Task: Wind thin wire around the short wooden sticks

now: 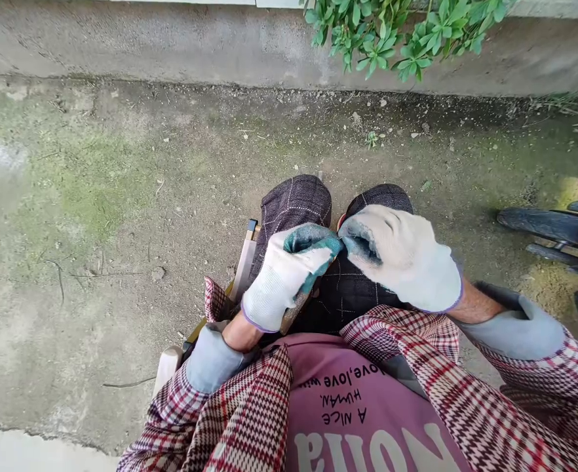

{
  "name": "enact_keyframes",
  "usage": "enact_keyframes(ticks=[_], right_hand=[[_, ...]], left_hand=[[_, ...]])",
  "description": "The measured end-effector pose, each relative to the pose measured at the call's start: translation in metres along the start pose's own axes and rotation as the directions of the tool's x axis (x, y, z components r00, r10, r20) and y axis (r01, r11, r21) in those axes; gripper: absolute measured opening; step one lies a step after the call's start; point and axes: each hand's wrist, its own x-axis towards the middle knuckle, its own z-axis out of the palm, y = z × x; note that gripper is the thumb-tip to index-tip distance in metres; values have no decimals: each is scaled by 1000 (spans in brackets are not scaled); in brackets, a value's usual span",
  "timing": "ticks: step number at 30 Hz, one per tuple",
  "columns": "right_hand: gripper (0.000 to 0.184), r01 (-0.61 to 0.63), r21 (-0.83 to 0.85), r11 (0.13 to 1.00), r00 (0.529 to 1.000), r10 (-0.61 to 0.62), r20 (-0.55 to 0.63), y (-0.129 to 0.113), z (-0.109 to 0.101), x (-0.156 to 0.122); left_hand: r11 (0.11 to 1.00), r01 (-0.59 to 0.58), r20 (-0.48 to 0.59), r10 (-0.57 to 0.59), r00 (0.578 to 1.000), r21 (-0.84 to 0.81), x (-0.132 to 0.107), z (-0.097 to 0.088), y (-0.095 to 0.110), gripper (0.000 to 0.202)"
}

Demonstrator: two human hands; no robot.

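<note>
Grip of white-gloved right hand (pixel 407 259) pinched on teal-coated fingertips (pixel 326 241) of curled, white-gloved left hand (pixel 289 275)

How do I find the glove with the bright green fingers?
Start at the pink shirt at the bottom and go up to the checked knees. Above them, the left hand wears a white glove; unlike the right hand beside it, its fingers show bright teal.

Brown object (pixel 293 316) under left hand (pixel 289 275), half-hidden
</note>
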Motion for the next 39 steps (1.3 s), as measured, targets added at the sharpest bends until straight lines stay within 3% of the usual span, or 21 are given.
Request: enact_keyframes(ticks=[2, 3, 5, 7, 8, 9, 10, 11, 12, 14, 16, 18, 20, 22, 28, 32, 34, 36, 38, 39], right_hand=[[6, -195, 157, 968, 980, 187, 65, -1, 1, 4], [6, -298, 281, 912, 954, 272, 128, 0, 2, 6], [14, -520, 548, 655, 854, 370, 366, 5, 5, 10], [29, -701, 644, 306, 713, 330, 619, 11, 8, 10], [34, -757, 627, 181, 650, 294, 700, 13, 9, 9], [37, -788, 605, 116, 610, 276, 743, 16, 10, 7], [36, -791, 602, 113, 605, 299, 738, 17, 10, 3], [32, -766, 620, 171, 634, 360, 684, 17, 10, -1], [26, -714, 638, 289, 692, 429, 580, 17, 9, -5], [17, -542, 553, 633, 836, 473, 277, 14, 6, -14], [20, -322, 302, 897, 946, 318, 64, 11, 4, -20], [23, -116, 90, 989, 993, 114, 28, 8, 3, -22], [23, 30, -38, 999, 999, -29, 15, 8, 3, -20], [22, 102, -120, 988, 995, -102, 6, 8, 3, -16], [22, 164, -292, 942, 986, -163, 28, 4, -3, -4], [21, 241, -274, 931, 967, -208, 144, 0, -9, 4], [17, 214, -209, 954, 964, -171, 203, -1, -10, 10], [12, 107, -96, 990, 974, -85, 209, 1, -8, 15], [9, -88, 149, 985, 974, 53, 222, 7, -2, 16], [10, -215, 321, 922, 955, 131, 265, 11, 3, 15]], left_hand=[[974, -98, -54, 111, 992, 204, -2, 0, -3, 5], [935, -143, -49, 168, 985, 326, -4, 0, -5, 8], [779, -241, 41, 268, 963, 578, -7, -1, -10, 15], [612, -326, 154, 317, 936, 720, -9, -2, -13, 16], [587, -341, 177, 319, 931, 734, -10, -1, -14, 15], [618, -332, 167, 310, 936, 713, -9, 0, -15, 14], [691, -302, 129, 292, 948, 657, -8, 1, -15, 13], [783, -253, 72, 259, 963, 568, -7, 2, -14, 12], [869, -194, 10, 213, 977, 455, -4, 4, -14, 11], [971, -91, -79, 111, 991, 220, 1, 5, -12, 9], [996, -35, -106, 43, 993, 77, 6, 4, -12, 6], [1000, -13, -89, 14, 996, 16, 10, 3, -12, 6], [1000, 1, -64, -2, 998, -2, 11, 3, -13, 6], [1000, 22, -49, -22, 999, -2, 10, 2, -13, 6], [1000, -4, -30, 3, 1000, -12, 11, 1, -11, 5], [1000, -6, 5, 5, 1000, 22, 12, 3, -15, 8], [994, -42, -25, 45, 999, 103, 10, 3, -16, 7], [946, -136, -43, 155, 987, 294, 7, 1, -14, 3], [777, -288, 58, 310, 949, 561, 3, -3, -10, 5], [642, -374, 162, 366, 916, 669, 1, -5, -9, 8]])
